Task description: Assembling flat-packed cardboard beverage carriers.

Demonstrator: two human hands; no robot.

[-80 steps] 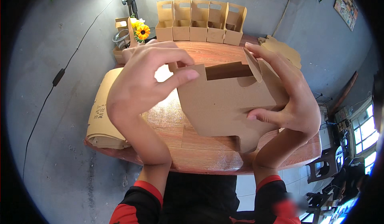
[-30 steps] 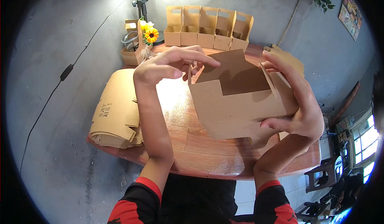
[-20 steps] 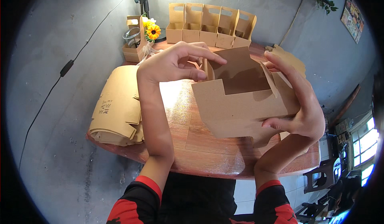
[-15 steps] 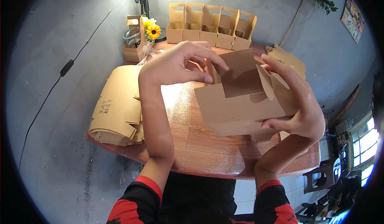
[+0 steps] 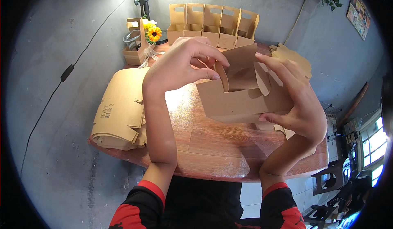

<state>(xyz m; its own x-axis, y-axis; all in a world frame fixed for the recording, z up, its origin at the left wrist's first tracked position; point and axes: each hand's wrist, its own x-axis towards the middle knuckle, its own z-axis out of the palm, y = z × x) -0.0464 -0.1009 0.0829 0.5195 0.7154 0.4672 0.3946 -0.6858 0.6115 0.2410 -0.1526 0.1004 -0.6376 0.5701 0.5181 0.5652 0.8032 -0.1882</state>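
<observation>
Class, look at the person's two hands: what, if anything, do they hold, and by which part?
Both hold one half-folded brown cardboard box. The right hand grips its right side wall; the left hand pinches an inner flap at the top left.

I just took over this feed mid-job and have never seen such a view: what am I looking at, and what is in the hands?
There is no machine here: a head-worn fisheye camera looks down at one person's bare hands, so straight edges bend. The right hand grips a half-folded brown cardboard box above a wooden table. The left hand pinches a flap at the box's open top. On the table lie a stack of flat cardboard blanks, a row of finished carriers and a carrier with yellow flowers.
</observation>
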